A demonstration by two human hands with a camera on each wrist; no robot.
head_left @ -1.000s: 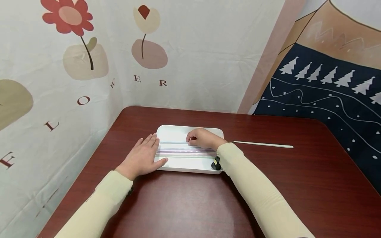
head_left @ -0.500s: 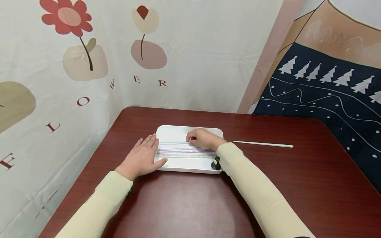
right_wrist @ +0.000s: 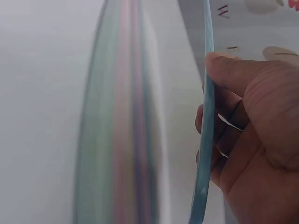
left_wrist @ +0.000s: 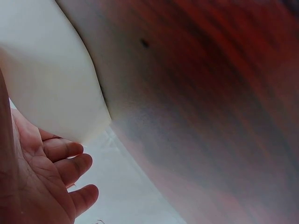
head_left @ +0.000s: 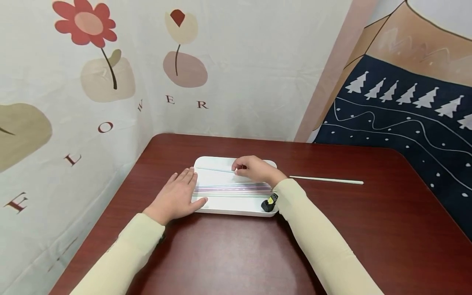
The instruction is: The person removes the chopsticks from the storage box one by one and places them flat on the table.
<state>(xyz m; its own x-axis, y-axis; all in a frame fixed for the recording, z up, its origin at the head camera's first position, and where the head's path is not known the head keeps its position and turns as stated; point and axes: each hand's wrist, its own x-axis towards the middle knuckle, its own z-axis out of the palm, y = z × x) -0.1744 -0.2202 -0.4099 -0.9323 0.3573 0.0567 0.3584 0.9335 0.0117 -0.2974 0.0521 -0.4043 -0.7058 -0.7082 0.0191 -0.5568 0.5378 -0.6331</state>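
Observation:
My right hand [head_left: 256, 169] pinches a long, thin light-blue strip [head_left: 215, 170] between thumb and fingers, over the back part of a white tray [head_left: 228, 206]. In the right wrist view the blue strip [right_wrist: 203, 154] runs upright past the thumb, slightly bowed. Several more thin strips [head_left: 228, 189], in green, pink, purple and blue, lie side by side across the tray. My left hand [head_left: 175, 194] rests with straight, slightly spread fingers over the tray's left edge. In the left wrist view, its fingers [left_wrist: 74, 168] show beside the pale tray wall [left_wrist: 51, 70].
A pale thin stick [head_left: 328, 180] lies on the dark red table [head_left: 221, 250], right of the tray. A small black and yellow device [head_left: 269, 203] shows by the right cuff. Behind the table hangs a printed cloth [head_left: 243, 82].
My right hand has risen and moved slightly away, taking the light-blue strip from beside the others towards the tray's back. The left hand has stayed in place.

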